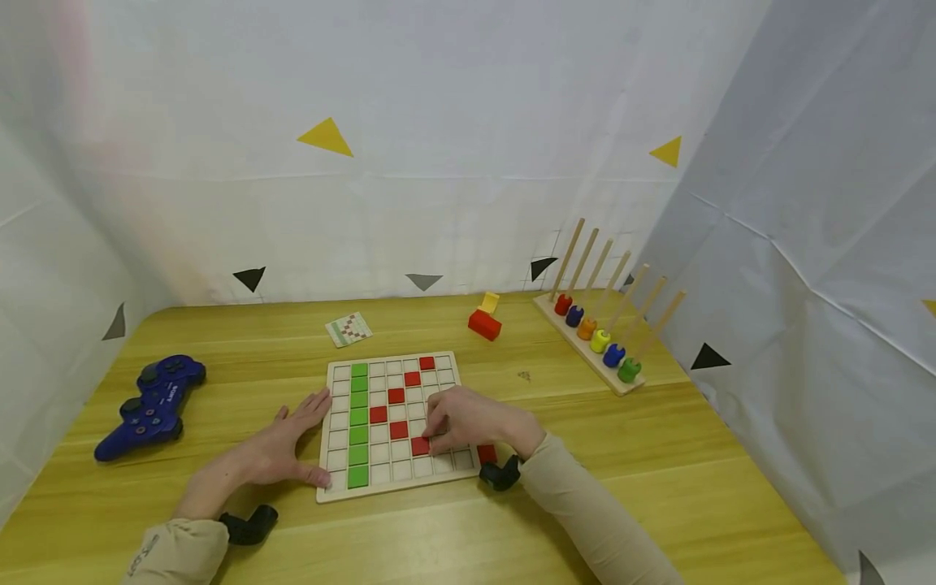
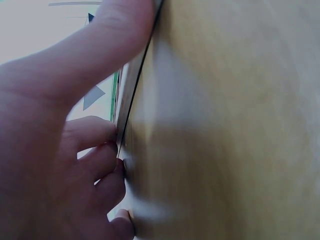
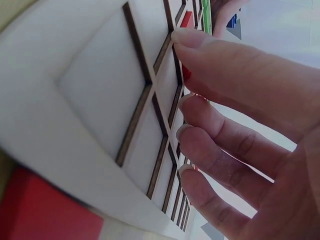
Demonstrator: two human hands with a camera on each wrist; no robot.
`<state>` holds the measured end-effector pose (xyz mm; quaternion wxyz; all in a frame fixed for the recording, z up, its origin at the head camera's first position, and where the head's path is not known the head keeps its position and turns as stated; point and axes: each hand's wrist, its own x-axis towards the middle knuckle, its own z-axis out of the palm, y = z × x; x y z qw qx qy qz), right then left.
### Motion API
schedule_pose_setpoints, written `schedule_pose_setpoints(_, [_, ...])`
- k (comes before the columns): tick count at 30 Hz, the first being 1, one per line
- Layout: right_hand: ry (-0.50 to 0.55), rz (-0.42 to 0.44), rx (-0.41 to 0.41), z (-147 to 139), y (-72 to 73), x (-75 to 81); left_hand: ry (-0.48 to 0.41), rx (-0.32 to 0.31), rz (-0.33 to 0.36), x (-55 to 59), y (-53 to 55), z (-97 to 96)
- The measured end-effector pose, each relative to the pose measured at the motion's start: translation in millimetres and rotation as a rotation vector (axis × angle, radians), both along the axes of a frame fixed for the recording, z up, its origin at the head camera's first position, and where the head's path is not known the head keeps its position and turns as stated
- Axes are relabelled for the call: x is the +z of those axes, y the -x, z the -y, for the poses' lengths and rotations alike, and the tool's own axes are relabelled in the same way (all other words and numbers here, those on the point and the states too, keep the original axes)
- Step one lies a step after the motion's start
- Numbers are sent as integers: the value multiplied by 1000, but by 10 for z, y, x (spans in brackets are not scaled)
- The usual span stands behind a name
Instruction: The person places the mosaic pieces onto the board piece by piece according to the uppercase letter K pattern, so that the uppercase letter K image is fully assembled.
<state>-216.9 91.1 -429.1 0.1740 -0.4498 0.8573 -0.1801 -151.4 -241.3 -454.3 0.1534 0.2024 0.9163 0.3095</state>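
Observation:
A white grid board (image 1: 386, 492) with a wooden rim lies on the table, one column filled with green tiles (image 1: 358, 435). Several red tiles (image 1: 396, 396) run in a slanting line across other cells. My left hand (image 1: 281, 443) spreads along the board's left edge, thumb at the near corner and fingertips further up the side. Over the lower middle, my right hand (image 1: 468, 418) pinches a red tile (image 1: 420, 446) at its cell, with thumb and forefinger. In the right wrist view the thumb (image 3: 240, 75) partly hides that tile, and the other fingers curl above the grid.
Beside the board's right edge lies a loose red tile (image 1: 487, 454). A patterned card (image 1: 348, 329), a red block (image 1: 485, 325) and a yellow piece (image 1: 490, 303) are behind. A blue game controller (image 1: 149, 406) is at left, a peg stand (image 1: 585, 341) with coloured beads at right.

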Motion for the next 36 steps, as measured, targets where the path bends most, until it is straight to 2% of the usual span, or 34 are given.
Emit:
schedule_pose_setpoints(3, [-2,-13,15,-8,11,8,3,3,3,7,-4,3])
schedule_pose_setpoints(7, [27,30,-11,-73,40,58,-1,3,10,17,-3,-3])
schedule_pose_setpoints(10, [53,67,-44,-167,64,116,-2,5,12,19,-3,-8])
schedule_pose_setpoints(16, [49,75,-72,-446,104,166,-1,6,14,15,-4,-2])
schedule_pose_setpoints(27, [107,90,-128,-1006,167,37,-11,2,19,39,-8,1])
schedule_pose_setpoints(36, [106,81,-107,-1066,200,-64,1,-1,33,18,5,9])
